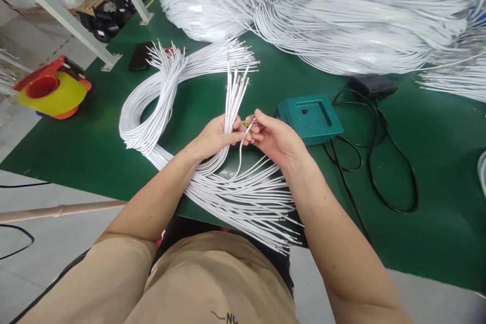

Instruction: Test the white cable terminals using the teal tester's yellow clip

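My left hand point(217, 136) is closed around a small bunch of white cables point(233, 96), whose stripped ends point up and away from me. Just to its right, my right hand point(276, 137) pinches the end of a single white cable point(240, 154) between thumb and fingers. A tiny yellow-green bit point(247, 123) shows between the two hands; its kind is too small to tell. Below my hands, many loose cable ends point(243, 197) fan out to the right. They belong to a looped cable bundle point(132, 111) lying on the left.
A teal box-shaped device point(313, 117) sits right of my hands, near a black power adapter point(372, 87) and its looped cord point(412, 187). Large heaps of white cable point(353, 20) cover the back of the green table point(448, 233). A yellow-and-red tape dispenser point(53, 91) stands far left, by metal posts point(72, 15).
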Motion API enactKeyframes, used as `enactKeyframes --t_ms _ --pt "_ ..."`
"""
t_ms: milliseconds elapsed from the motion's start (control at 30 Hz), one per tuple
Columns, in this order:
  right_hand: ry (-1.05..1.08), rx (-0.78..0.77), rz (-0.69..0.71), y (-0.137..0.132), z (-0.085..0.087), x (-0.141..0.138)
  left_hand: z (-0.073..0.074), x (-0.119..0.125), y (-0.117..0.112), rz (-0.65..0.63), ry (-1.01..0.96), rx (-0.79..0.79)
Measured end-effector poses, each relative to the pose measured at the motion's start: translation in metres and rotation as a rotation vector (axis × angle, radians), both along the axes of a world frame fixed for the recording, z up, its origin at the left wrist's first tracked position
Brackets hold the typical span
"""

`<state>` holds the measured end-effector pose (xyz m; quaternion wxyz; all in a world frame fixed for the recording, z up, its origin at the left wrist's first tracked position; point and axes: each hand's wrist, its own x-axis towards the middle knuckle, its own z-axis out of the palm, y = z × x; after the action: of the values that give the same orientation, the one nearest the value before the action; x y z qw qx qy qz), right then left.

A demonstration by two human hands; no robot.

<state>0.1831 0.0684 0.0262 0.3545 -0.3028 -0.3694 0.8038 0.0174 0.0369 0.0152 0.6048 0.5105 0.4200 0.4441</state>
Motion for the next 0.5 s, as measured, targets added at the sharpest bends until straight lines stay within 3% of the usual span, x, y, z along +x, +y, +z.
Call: enactKeyframes --t_ms 133,233,500 --pt "0.019 0.014 -0.005 -0.0009 -0.0008 0.0008 0.0005 -0.0002 0.0002 0.044 0.013 0.000" --pt "-0.069 0.070 -0.103 -0.0033 0.0004 -0.0006 -0.0013 -0.0010 0.0008 0.081 0.026 -0.012" --pt "-0.427 0.423 -0.312 -0.0092 0.0035 -0.0036 -0.0030 -0.0028 0.0002 0.036 -0.032 0.042"
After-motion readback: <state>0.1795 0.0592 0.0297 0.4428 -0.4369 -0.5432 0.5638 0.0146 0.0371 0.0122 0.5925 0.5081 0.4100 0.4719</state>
